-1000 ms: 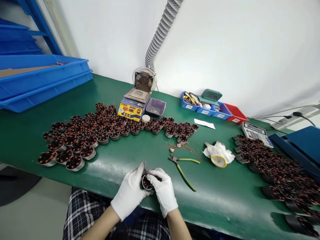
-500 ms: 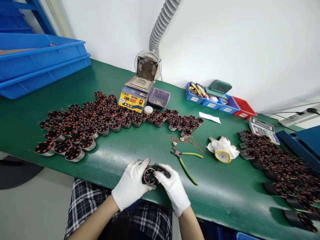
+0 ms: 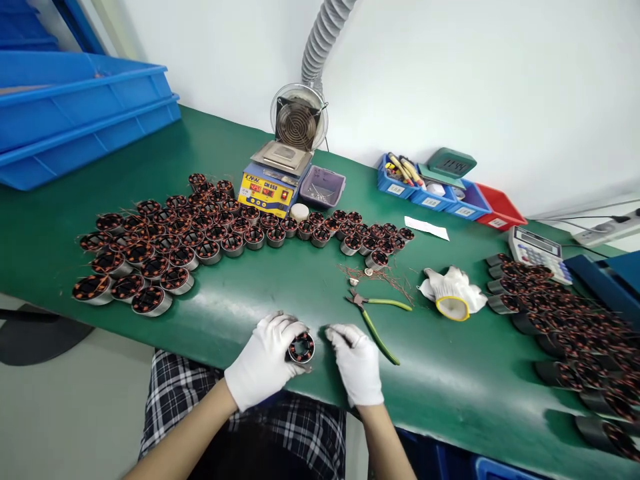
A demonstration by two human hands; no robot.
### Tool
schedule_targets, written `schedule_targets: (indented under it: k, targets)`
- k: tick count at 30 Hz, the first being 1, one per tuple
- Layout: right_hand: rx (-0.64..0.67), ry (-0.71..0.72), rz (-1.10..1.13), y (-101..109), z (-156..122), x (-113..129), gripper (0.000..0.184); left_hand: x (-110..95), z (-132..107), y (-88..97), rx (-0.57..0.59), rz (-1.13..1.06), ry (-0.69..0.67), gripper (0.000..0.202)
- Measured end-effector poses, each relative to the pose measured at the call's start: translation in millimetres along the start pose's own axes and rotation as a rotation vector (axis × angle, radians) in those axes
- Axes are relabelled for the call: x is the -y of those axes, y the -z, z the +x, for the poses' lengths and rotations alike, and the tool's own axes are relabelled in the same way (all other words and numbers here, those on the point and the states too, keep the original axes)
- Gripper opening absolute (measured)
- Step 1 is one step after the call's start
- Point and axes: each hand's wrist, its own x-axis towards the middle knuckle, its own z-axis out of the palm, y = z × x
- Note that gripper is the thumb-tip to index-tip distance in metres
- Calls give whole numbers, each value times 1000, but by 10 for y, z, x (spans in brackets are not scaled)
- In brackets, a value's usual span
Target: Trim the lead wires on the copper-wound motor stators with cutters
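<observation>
My left hand (image 3: 267,360), in a white glove, is closed around a motor stator (image 3: 302,348), a metal ring with black and copper windings inside. Its open end faces up, near the table's front edge. To the right, apart from the stator, is my right hand (image 3: 356,363), also gloved. Its fingertips are pressed together, and whatever may be between them is too small to make out. Green-handled cutting pliers (image 3: 379,323) lie open just beyond it. Copper wire scraps (image 3: 390,280) are scattered behind the pliers.
Many stators (image 3: 170,247) stand grouped at left and centre, with more stators (image 3: 565,320) at right. A solder pot (image 3: 273,180) stands at the back beside a purple tray (image 3: 323,187). A spare glove (image 3: 453,293), a calculator (image 3: 540,253) and blue bins (image 3: 430,200) lie rightward.
My right hand has drawn away from the stator to the right, its fingertips now pinched together. The left hand still holds the stator. The whole view has shifted slightly.
</observation>
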Motion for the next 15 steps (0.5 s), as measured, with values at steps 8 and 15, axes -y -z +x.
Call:
schedule_targets:
  k: [8, 15]
  targets:
    - [-86, 435, -161, 321, -275, 236, 20, -66, -26, 142, 77, -78, 59, 78]
    - [354, 477, -385, -62, -413, 161, 57, -288, 118, 207, 216, -112, 36, 92]
